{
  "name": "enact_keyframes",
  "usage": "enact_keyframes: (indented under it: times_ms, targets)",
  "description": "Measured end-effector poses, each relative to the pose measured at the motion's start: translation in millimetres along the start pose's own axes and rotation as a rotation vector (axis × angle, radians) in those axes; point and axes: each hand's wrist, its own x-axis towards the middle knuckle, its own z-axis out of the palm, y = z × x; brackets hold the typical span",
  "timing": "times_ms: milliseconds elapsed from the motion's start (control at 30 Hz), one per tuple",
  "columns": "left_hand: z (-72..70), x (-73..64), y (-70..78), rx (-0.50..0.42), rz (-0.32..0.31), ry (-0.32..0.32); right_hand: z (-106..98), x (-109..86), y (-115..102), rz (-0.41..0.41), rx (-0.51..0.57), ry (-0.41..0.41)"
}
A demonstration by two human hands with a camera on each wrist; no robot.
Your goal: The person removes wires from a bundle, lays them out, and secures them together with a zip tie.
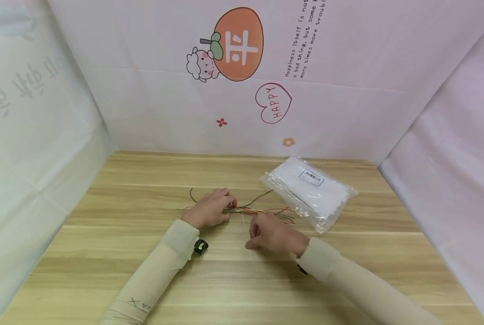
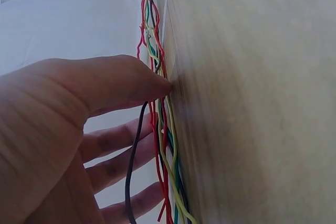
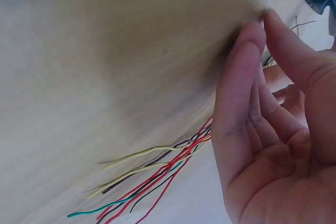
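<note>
Several thin wires (image 2: 160,156), red, black, green and yellow, form a loose bundle along the wooden table in the head view. My left hand (image 1: 212,207) holds this bundle near its middle; in the left wrist view the thumb lies across the wires with the other fingers behind them. Just right of it, a thin white cable tie (image 1: 244,219) runs from the bundle toward me. My right hand (image 1: 272,232) pinches the tie between thumb and forefinger; in the right wrist view it meets the fingertips (image 3: 270,17). Loose wire ends fan out beyond the right hand.
A clear plastic bag (image 1: 309,192) packed with white strips, with a barcode label, lies at the back right, close to the wire ends. Printed white cloth (image 1: 160,104) stands behind the wooden table (image 1: 144,174) and along both sides.
</note>
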Motion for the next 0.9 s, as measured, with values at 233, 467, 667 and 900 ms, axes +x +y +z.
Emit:
enact_keyframes:
  times_ms: [233, 467, 667, 900]
  targets:
    - [1.1, -0.3, 0.8, -0.007, 0.004, 0.001, -3, 15.5, 0, -0.057, -0.022, 0.064]
    - [1.4, -1.7, 0.4, -0.019, 0.005, 0.014, -8, 23.2, -2, -0.083, -0.086, 0.118]
    - [-3.0, 0.8, 1.3, -0.081, -0.009, 0.003, -8, 3.5, -5, -0.084, -0.095, 0.094]
    - [-17.6, 25.6, 3.1, -0.104, -0.083, -0.056, 3, -8.4, -11, -0.155, -0.148, 0.099]
